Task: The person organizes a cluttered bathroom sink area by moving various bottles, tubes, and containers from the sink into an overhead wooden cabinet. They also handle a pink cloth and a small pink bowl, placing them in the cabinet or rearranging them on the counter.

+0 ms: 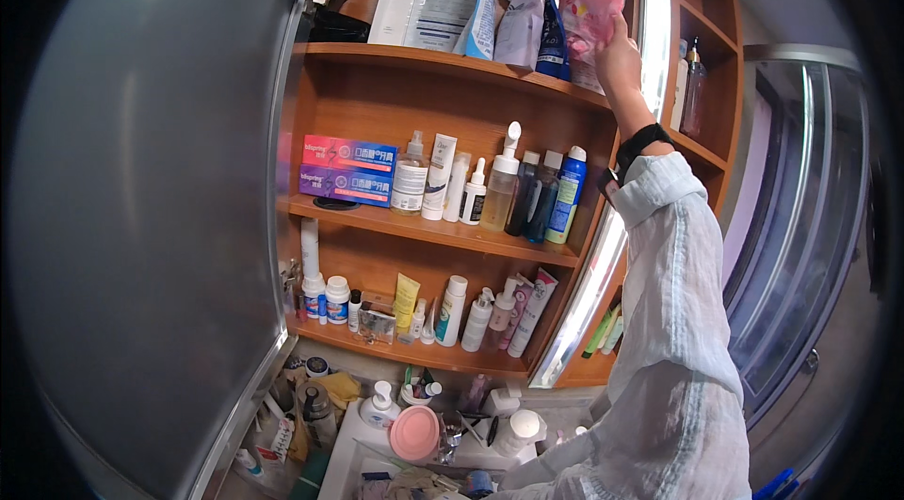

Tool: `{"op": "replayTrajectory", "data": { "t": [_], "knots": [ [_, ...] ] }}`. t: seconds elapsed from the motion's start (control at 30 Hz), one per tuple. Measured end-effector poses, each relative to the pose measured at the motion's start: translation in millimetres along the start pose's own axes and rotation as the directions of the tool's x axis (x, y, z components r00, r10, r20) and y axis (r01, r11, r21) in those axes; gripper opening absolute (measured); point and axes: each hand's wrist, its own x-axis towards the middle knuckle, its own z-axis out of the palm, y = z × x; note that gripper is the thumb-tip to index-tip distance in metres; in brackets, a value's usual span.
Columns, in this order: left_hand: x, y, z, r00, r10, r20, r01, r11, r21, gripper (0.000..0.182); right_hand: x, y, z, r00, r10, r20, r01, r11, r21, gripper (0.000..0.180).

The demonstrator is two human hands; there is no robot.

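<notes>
My right hand (619, 56), with a black watch on its wrist, reaches up to the top shelf and grips the edge of a pink plastic bag (590, 13) at that shelf's right end. Just left of the bag stand a dark blue pouch (552, 41), a pale lilac pouch (521, 27) and a blue-and-white pouch (481, 16). Further left are a clear-fronted package (445, 13) and a white box (393, 6). Some of my fingers are hidden behind the bag and hand. My left hand is out of view.
An open mirrored cabinet door (155, 182) fills the left side. Toothpaste boxes (349, 171) and several bottles stand on the middle shelf (438, 228); tubes and bottles line the lower shelf (424, 352). Below, a cluttered washbasin (342, 443) holds a pink round item (414, 432) on its rim.
</notes>
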Motion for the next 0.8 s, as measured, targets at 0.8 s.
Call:
{"op": "replayTrajectory", "data": {
  "t": [0.8],
  "knots": [
    [-9, 14, -34, 0.990, 0.131, -0.057, -0.134, 0.989, -0.067, 0.063, 42, 35, -21, 0.996, 0.046, 0.079, -0.029, 0.979, -0.203, 0.045]
  ]
}}
